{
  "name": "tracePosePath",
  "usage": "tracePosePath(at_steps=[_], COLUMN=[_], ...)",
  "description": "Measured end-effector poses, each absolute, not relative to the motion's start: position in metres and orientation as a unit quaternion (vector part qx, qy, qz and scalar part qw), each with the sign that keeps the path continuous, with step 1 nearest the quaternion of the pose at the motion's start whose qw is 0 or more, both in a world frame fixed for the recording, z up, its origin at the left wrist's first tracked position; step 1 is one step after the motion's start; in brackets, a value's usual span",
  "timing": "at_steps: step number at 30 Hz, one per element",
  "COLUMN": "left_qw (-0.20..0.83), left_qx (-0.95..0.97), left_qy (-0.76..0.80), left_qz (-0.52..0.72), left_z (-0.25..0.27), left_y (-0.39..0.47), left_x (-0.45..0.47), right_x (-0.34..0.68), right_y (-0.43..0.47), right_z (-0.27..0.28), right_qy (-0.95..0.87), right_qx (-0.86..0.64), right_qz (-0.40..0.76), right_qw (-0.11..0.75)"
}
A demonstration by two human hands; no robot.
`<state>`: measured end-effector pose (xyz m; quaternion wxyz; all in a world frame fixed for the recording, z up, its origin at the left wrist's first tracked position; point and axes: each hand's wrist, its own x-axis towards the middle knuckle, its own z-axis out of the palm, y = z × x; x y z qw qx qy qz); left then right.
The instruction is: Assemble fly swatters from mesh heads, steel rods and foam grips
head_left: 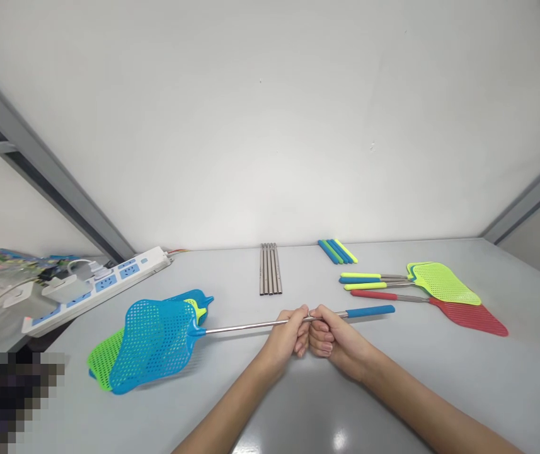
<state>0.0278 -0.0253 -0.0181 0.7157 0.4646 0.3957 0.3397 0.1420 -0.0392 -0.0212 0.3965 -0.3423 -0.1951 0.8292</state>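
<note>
Holding a blue swatter [251,326] with left hand [288,334] and right hand [329,337], just beside each other on its metal rod [232,328], over the table [510,391]. Gripping with all fingers [321,334] curled in and thumbs pressed to the rod (a snug hold, by the look of it). Pointing the mesh head [154,340] left, overlapping loose heads [102,362] in green, blue and yellow; cannot tell whether touching them. Pointing the grip [371,311] right, beyond both hands. Can see, farther back near the wall [270,126], a row of metal tubes [270,271], and to their right some slanted loose grips [338,252] in blue, green and yellow. Can see at right some overlapping swatters [444,284], yellow and blue, partly covering a red swatter [471,315]. Can also see, at left, a white power strip [123,275] with a charger [66,290] on it
</note>
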Motion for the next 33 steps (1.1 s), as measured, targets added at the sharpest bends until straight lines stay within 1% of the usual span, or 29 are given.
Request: tracePosePath(at_steps=[9,25,33], left_qw=[0.732,0.716,0.727], left_qx=[0.464,0.497,0.487], left_qy=[0.376,0.378,0.364], left_qz=[0.327,0.313,0.320], left_z=[-0.0205,-0.0195,-0.0204], left_y=[-0.0228,-0.0221,-0.0207], left_x=[0.0249,0.0224,0.0206], right_x=[0.1414,0.1417,0.1429], right_y=[-0.0395,-0.0400,-0.0399], right_z=[-0.0215,-0.0194,-0.0211], right_qy=[-0.199,-0.211,-0.254], right_qx=[-0.342,-0.335,-0.342], right_qz=[0.825,0.824,0.810], right_qw=[0.404,0.405,0.404])
